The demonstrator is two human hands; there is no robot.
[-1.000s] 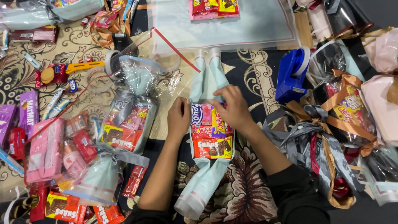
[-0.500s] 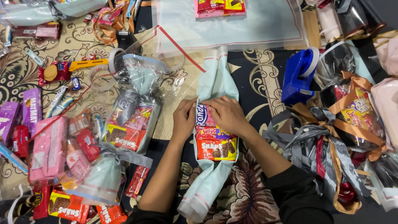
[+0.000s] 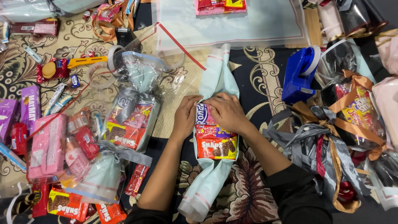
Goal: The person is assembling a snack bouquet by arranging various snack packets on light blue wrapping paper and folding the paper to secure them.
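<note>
Both your hands are on the snack bundle [image 3: 215,137], dead centre, well left of the blue tape dispenser [image 3: 299,74]. Your left hand [image 3: 186,116] presses flat, fingers loosely curled, on the bundle's upper edge; your right hand [image 3: 226,111] pinches the pale wrap [image 3: 217,76] closed over the packets. By my read you're midway: snacks are stacked and wrapped round, but both ends hang loose with no ribbon. A finished bundle [image 3: 128,120] lies farther left of the dispenser, already ribboned.
</note>
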